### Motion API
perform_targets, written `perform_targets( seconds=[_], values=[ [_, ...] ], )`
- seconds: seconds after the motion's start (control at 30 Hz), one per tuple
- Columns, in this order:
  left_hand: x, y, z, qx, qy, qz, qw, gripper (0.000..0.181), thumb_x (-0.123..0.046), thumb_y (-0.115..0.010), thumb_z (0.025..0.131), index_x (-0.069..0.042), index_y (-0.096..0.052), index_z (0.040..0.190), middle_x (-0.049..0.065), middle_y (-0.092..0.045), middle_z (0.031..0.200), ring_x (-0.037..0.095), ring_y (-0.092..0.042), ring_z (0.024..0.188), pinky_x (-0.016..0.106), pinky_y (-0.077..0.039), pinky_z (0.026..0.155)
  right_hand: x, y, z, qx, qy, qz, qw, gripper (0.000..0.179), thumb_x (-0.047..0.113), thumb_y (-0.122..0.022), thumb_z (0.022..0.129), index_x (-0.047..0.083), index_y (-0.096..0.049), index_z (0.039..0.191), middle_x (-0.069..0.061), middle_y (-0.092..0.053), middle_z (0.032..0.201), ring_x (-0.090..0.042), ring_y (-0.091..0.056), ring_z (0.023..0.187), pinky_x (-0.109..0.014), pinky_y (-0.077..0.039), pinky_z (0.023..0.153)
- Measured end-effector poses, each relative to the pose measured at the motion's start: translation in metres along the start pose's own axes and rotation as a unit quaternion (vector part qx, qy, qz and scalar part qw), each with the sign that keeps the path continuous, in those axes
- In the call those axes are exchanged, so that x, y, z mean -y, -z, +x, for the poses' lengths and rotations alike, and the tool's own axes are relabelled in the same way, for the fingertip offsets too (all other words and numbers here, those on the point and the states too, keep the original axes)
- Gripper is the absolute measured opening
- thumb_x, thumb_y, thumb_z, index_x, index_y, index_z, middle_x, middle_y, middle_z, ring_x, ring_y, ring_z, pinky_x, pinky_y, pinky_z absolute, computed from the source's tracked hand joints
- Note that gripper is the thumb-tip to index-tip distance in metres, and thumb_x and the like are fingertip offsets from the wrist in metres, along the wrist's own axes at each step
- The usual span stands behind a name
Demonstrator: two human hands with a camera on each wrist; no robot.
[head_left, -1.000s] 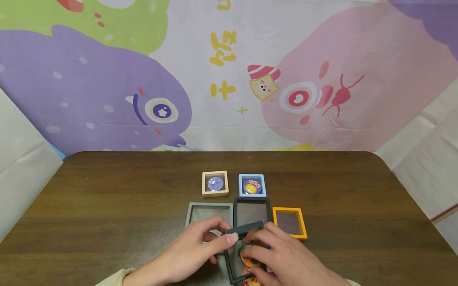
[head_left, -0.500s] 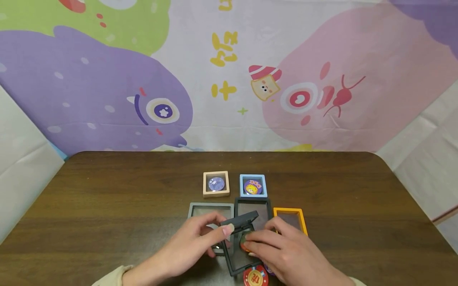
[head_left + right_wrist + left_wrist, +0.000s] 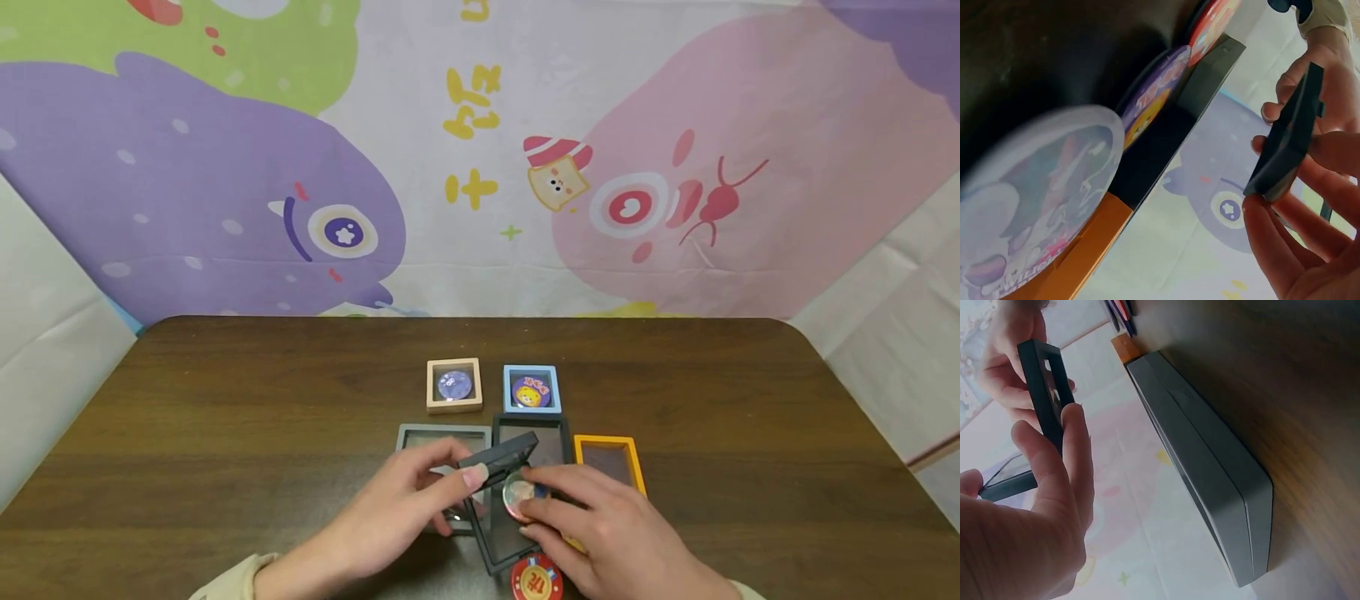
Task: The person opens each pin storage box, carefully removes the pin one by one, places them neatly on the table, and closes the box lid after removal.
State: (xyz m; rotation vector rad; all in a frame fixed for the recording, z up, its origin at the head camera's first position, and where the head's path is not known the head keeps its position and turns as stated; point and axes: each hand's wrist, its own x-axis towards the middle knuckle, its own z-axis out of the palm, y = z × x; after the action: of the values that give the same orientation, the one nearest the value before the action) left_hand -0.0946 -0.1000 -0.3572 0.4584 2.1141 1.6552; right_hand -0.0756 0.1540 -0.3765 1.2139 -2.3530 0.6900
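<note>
My left hand (image 3: 397, 508) grips a small black hinged display frame (image 3: 498, 454) by its left side, thumb on the upper half. The frame's two halves stand apart, tilted above the table. With its fingertips, my right hand (image 3: 615, 525) holds a round badge (image 3: 516, 497) against the lower half; glare hides its picture. In the left wrist view the black frame (image 3: 1041, 387) sits between both hands. The right wrist view shows the frame (image 3: 1288, 134) edge-on, the badge hidden there. A red badge (image 3: 537, 577) lies just below the frame.
A grey frame (image 3: 442, 430), a larger black frame (image 3: 564, 433) and an orange frame (image 3: 633, 462) lie behind my hands. Farther back are beige (image 3: 453, 409) and light blue (image 3: 530, 368) frames containing badges. Purple (image 3: 1157, 94) and pale (image 3: 1041, 200) badges lie nearby.
The black frame has shifted slightly up and left, its upper half tilting more. My right fingers have moved on the badge, showing more of its face. The red badge is less covered.
</note>
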Motion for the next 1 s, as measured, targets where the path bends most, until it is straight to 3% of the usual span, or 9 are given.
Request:
perform_targets(
  seconds=[0.1,0.23,0.47,0.6,0.7,0.8,1.0],
  values=[
    [-0.001,-0.001,-0.001,0.000,-0.005,0.004,1.0000,0.028,-0.035,-0.058,0.101,-0.009,-0.065,0.105,0.013,-0.064,0.098,0.030,-0.068,0.073,0.037,-0.057,0.064,0.001,-0.002,0.000,-0.020,-0.015,-0.004,0.9997,0.015,0.032,-0.076,0.090,0.020,-0.077,0.099,0.000,-0.068,0.115,-0.013,-0.067,0.095,-0.030,-0.057,0.077],
    [0.000,-0.001,0.000,-0.001,-0.005,0.009,0.9999,0.027,-0.035,-0.058,0.101,-0.010,-0.065,0.106,0.014,-0.063,0.098,0.028,-0.067,0.071,0.037,-0.057,0.064,0.001,-0.003,0.000,-0.037,-0.031,-0.006,0.9988,0.013,0.032,-0.076,0.090,0.020,-0.074,0.093,-0.001,-0.069,0.114,-0.014,-0.069,0.093,-0.029,-0.058,0.075],
    [0.002,0.001,0.003,0.000,-0.005,-0.001,1.0000,0.029,-0.034,-0.057,0.101,-0.007,-0.064,0.108,0.012,-0.069,0.092,0.031,-0.068,0.077,0.035,-0.056,0.064,0.000,0.000,0.000,-0.021,-0.048,-0.017,0.9985,0.021,0.019,-0.086,0.076,0.019,-0.070,0.090,-0.001,-0.069,0.115,-0.014,-0.069,0.095,-0.029,-0.058,0.073],
    [0.005,0.003,0.002,-0.002,0.000,-0.023,0.9997,0.030,-0.031,-0.057,0.102,-0.003,-0.062,0.110,0.014,-0.071,0.091,0.028,-0.068,0.081,0.035,-0.056,0.065,-0.005,0.006,-0.003,-0.022,-0.035,-0.025,0.9988,0.009,0.026,-0.072,0.089,0.018,-0.069,0.092,-0.001,-0.067,0.117,-0.015,-0.068,0.094,-0.027,-0.057,0.073],
    [0.006,0.005,0.002,-0.008,0.011,-0.032,0.9994,0.029,-0.031,-0.057,0.102,-0.003,-0.061,0.109,0.014,-0.071,0.093,0.028,-0.069,0.082,0.036,-0.056,0.066,-0.010,0.014,-0.007,-0.030,-0.036,-0.036,0.9983,0.026,0.039,-0.054,0.097,0.018,-0.068,0.091,0.000,-0.066,0.117,-0.016,-0.068,0.095,-0.027,-0.056,0.075],
    [0.005,0.006,0.002,-0.013,0.018,-0.033,0.9992,0.030,-0.033,-0.058,0.101,-0.004,-0.061,0.108,0.014,-0.072,0.093,0.031,-0.069,0.082,0.037,-0.056,0.067,-0.017,0.023,-0.014,-0.042,-0.048,-0.045,0.9970,0.032,0.043,-0.050,0.099,0.019,-0.070,0.093,0.001,-0.066,0.114,-0.017,-0.068,0.093,-0.025,-0.056,0.076],
    [0.000,0.008,0.003,-0.014,0.000,-0.030,0.9994,0.030,-0.031,-0.057,0.102,-0.001,-0.060,0.106,0.015,-0.072,0.095,0.029,-0.070,0.085,0.036,-0.056,0.068,-0.031,0.040,-0.032,-0.052,-0.076,-0.071,0.9932,0.036,0.048,-0.046,0.099,0.022,-0.069,0.093,0.003,-0.067,0.109,-0.016,-0.069,0.086,-0.017,-0.054,0.072]
  ],
)
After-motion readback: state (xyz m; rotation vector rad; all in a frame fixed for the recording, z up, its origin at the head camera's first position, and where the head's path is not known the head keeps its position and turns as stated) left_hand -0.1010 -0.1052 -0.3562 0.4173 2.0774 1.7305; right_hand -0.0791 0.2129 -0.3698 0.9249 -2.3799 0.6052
